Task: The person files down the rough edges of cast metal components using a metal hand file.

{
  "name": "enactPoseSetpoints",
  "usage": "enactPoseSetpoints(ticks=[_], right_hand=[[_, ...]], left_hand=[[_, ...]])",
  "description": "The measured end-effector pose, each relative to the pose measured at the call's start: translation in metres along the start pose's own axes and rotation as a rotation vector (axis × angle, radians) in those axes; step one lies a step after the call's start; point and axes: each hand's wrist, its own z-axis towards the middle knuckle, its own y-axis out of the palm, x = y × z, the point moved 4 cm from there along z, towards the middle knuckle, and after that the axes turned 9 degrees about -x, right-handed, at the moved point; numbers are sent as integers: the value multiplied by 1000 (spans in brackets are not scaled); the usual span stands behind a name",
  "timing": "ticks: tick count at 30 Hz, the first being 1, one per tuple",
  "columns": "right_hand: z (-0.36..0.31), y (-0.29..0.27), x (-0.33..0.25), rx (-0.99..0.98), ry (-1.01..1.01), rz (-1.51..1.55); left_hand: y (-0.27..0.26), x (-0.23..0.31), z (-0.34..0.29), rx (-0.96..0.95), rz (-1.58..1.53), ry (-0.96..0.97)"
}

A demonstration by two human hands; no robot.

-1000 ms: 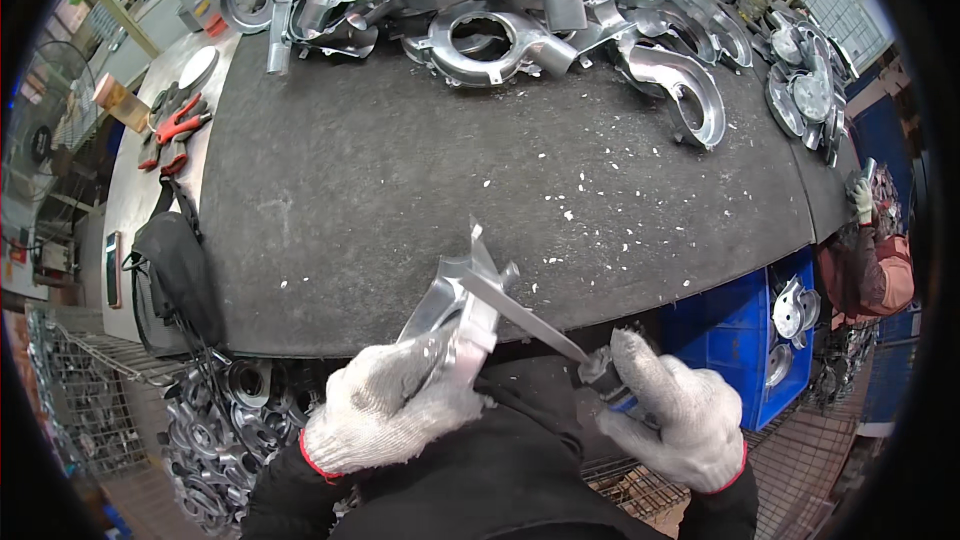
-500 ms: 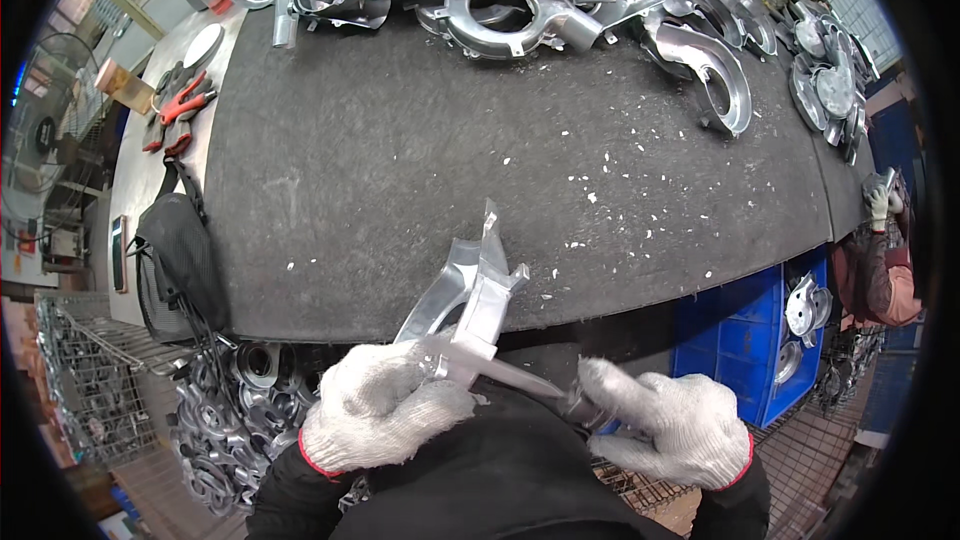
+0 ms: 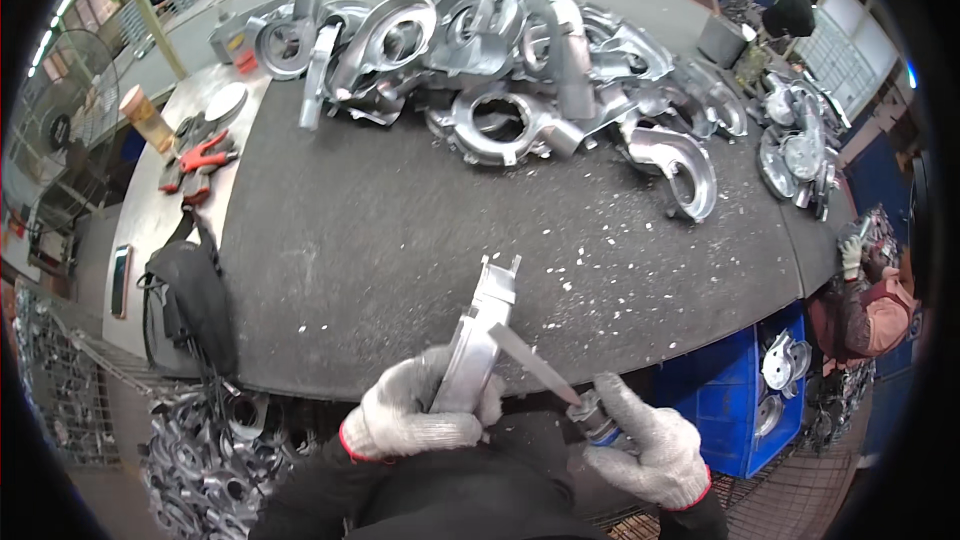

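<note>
Silver metal casting (image 3: pixel 478 355) held at 6 o'clock, by the worktop's (image 3: pixel 400 230) near edge.
The gloved left hand (image 3: pixel 415 415) clasps its lower end; the gloved right hand (image 3: pixel 652 445) closes around a flat-bladed tool (image 3: pixel 540 368), blade aimed between 10 and 11 o'clock, contact with the casting unclear. A heap of castings (image 3: pixel 493 128) lies at 12, a blue crate (image 3: pixel 695 410) at 4.

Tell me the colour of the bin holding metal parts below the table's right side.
Blue; the bin shows best in the head view.
</note>
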Motion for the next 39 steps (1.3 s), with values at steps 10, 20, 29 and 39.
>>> enactPoseSetpoints(ticks=[10, 20, 29, 39], right_hand=[[0, -16, -18, -56, 34, -213], [-5, -27, -31, -197, 361, -105], [-16, -21, -23, -138, 132, -185], [-17, -21, -33, -82, 73, -545]], left_hand=[[13, 6, -5, -132, 155, -94], [9, 16, -5, -34, 190, 155], [16, 36, 1, -47, 415, 199], [24, 52, 7, -67, 654, 14]])
